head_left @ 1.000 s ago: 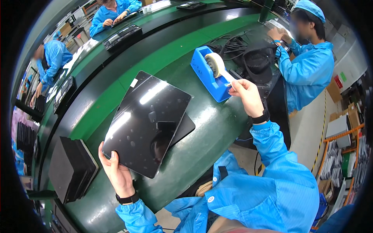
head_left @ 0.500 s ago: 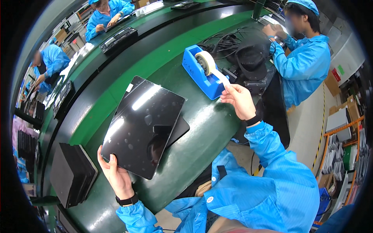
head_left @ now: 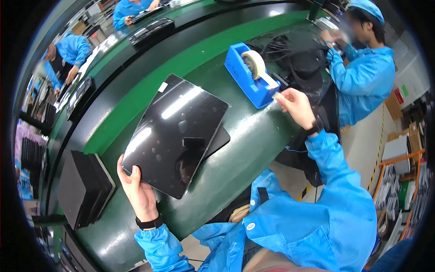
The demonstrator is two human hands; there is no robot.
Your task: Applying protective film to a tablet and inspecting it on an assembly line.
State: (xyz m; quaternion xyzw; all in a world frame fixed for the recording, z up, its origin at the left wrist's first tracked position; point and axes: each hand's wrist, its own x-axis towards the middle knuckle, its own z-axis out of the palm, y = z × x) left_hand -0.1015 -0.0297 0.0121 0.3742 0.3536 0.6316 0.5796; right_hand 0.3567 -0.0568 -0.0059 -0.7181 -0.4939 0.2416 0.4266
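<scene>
My left hand (head_left: 139,192) grips the lower left corner of a glossy black screen panel (head_left: 170,131), thumb on top. The panel is tilted, with light streaks and bubble-like marks on its face and a white label (head_left: 162,87) at its far corner. Partly hidden under it lies a dark flat object with a rounded corner (head_left: 220,143). A short piece of pale tape (head_left: 276,95) is pinched between the fingers of my right hand (head_left: 297,108), just right of the blue tape dispenser (head_left: 250,81). The dispenser holds a cream tape roll (head_left: 254,63).
A stack of black pads (head_left: 81,190) stands at the left on the green table (head_left: 253,136). Behind the dispenser are black cables (head_left: 281,45) and a dark bundle (head_left: 306,68). Co-workers in blue (head_left: 362,77) work at the right and across a black conveyor strip (head_left: 108,84).
My right hand has drawn the tape away from the dispenser, and a short piece is now separate in its fingers. My left hand still holds the panel. The view has shifted slightly.
</scene>
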